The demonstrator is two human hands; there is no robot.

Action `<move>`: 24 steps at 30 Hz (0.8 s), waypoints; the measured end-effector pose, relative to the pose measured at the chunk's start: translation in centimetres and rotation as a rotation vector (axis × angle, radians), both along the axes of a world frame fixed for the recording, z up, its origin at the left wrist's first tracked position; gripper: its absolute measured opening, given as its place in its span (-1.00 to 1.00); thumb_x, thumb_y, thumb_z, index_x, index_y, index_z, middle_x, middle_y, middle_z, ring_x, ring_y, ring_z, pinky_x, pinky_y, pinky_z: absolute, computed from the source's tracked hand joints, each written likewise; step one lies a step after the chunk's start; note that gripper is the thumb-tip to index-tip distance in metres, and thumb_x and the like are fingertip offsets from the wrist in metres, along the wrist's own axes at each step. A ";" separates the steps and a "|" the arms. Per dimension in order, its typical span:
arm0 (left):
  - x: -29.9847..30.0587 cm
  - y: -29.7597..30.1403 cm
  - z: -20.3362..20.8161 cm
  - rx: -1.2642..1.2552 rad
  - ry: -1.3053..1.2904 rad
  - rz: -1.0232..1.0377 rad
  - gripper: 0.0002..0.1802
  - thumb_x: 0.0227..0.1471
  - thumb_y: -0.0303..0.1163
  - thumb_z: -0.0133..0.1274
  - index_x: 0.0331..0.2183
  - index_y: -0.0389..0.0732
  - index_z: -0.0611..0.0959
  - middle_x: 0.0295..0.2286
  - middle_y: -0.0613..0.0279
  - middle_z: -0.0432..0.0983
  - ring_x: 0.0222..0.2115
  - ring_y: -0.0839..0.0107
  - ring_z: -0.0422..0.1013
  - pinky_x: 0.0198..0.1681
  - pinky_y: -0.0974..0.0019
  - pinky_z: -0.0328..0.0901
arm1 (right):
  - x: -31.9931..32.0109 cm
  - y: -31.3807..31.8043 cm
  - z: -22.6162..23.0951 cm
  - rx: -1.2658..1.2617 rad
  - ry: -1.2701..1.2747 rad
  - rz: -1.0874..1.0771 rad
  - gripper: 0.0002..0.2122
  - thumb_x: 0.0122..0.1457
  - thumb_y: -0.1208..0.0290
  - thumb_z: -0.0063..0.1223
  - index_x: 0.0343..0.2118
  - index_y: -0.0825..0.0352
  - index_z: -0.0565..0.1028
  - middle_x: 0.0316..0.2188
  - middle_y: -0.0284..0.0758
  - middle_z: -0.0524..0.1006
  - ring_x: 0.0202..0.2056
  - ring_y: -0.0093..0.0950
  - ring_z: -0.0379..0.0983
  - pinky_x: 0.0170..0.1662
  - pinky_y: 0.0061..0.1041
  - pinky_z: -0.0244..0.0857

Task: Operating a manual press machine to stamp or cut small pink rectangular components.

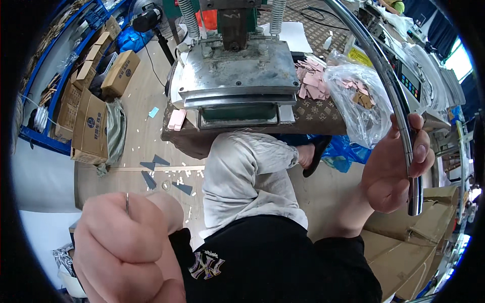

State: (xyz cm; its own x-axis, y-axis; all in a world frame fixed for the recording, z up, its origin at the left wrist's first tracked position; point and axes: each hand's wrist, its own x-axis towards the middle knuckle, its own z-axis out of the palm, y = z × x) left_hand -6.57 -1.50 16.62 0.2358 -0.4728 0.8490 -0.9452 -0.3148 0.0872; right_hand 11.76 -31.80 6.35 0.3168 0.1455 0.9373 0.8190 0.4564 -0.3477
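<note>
Metal lever (400, 103), curved and shiny, sweeps from the top edge of the frame down its right side, its blunt end just below the right hand (386, 169). That hand is closed loosely round the lower part of the lever, the fingertips curling over from the far side and the thumb lying against it lower down. In the lower left, close to the camera, the left hand (118, 247) is bunched into a fist; a thin metallic sliver (127, 203) shows at its top — I cannot tell what it is, or whether the fist grips it. At upper centre a heavy steel press (237, 70) stands on a table (323, 116) covered with brown patterned cloth. A heap of pink pieces (313, 81) lies to the right of the press, beside a clear plastic bag (361, 118), and a small pink stack (177, 119) sits near the table's left corner. Grey offcuts (183, 188) and tiny pale scraps litter the floor at left of centre, with cardboard boxes (91, 129) farther left.
</note>
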 end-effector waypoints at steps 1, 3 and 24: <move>0.0 0.0 -0.1 0.001 -0.014 0.002 -0.76 0.16 -0.06 0.08 -0.30 0.01 0.62 -0.50 0.44 0.26 -0.55 0.48 0.08 -0.56 0.34 -0.06 | 0.0 -0.1 0.0 -0.009 -0.009 -0.006 -0.70 0.22 0.14 0.11 -0.01 0.00 0.45 0.10 -0.55 0.38 0.43 -0.09 -0.05 0.41 0.02 -0.07; 0.1 -0.1 -0.3 0.002 -0.038 0.005 -0.76 0.21 -0.07 0.03 -0.31 -0.01 0.63 -0.51 0.44 0.26 -0.55 0.49 0.09 -0.56 0.35 -0.06 | 0.0 -0.1 0.1 -0.028 -0.015 -0.012 -0.70 0.22 0.13 0.11 0.00 -0.01 0.46 0.10 -0.56 0.38 0.44 -0.10 -0.05 0.40 0.02 -0.06; 2.9 2.2 -8.6 -0.481 0.109 0.605 -0.08 0.28 0.43 -0.38 -0.12 -0.28 0.65 -0.42 0.22 0.42 -0.48 0.45 0.29 -0.38 0.43 0.20 | -2.2 2.4 1.4 0.140 0.178 0.096 -0.69 0.10 0.30 0.38 -0.31 0.11 0.36 -0.15 -0.41 0.44 0.23 -0.17 0.25 0.32 -0.06 0.11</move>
